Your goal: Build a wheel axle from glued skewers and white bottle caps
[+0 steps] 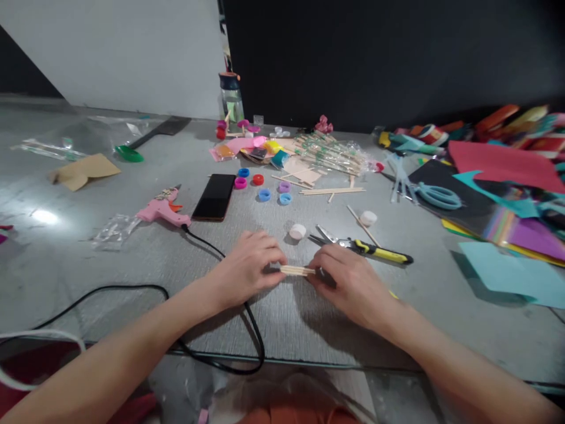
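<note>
A small bundle of short wooden sticks (298, 270) lies level between my two hands, above the grey table. My left hand (252, 263) pinches its left end between thumb and fingers. At the other end, the fingers of my right hand (344, 281) close on the sticks. Just beyond the bundle sits a white round piece (297, 231). Pliers with yellow and black handles (383, 252) lie right behind my right hand, their jaws apart.
A pink glue gun (162, 211) with a black cord (165, 290) is at the left, near a phone (215, 197). Coloured rings (264, 195), loose sticks (332, 191) and packets lie farther back. Blue scissors (439, 195) and coloured sheets (514, 272) cover the right side.
</note>
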`<control>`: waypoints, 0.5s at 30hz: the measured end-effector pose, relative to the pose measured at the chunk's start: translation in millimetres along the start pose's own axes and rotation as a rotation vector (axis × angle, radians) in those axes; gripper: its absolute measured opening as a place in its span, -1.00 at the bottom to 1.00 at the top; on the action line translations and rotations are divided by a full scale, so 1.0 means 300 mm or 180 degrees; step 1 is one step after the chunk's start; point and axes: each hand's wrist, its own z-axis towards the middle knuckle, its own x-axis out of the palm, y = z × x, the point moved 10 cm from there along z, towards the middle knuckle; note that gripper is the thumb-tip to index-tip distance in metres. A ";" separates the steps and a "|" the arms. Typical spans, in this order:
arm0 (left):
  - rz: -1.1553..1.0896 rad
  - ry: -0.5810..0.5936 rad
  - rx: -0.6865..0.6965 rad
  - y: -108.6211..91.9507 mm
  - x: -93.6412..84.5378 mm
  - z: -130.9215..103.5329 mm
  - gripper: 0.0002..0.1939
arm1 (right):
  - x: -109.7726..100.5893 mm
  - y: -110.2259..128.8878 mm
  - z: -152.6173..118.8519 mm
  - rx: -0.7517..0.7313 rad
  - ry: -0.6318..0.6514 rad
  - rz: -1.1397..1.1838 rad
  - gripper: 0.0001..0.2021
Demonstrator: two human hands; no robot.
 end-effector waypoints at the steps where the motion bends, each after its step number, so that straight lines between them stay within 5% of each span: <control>1: -0.0084 -0.0035 -0.0005 0.002 -0.001 -0.002 -0.90 | -0.001 -0.001 0.000 -0.0008 -0.0007 0.0014 -0.96; 15: -0.0233 0.0086 -0.0429 0.036 0.042 -0.025 -0.91 | 0.042 -0.003 0.003 0.0025 0.0235 0.0090 -0.91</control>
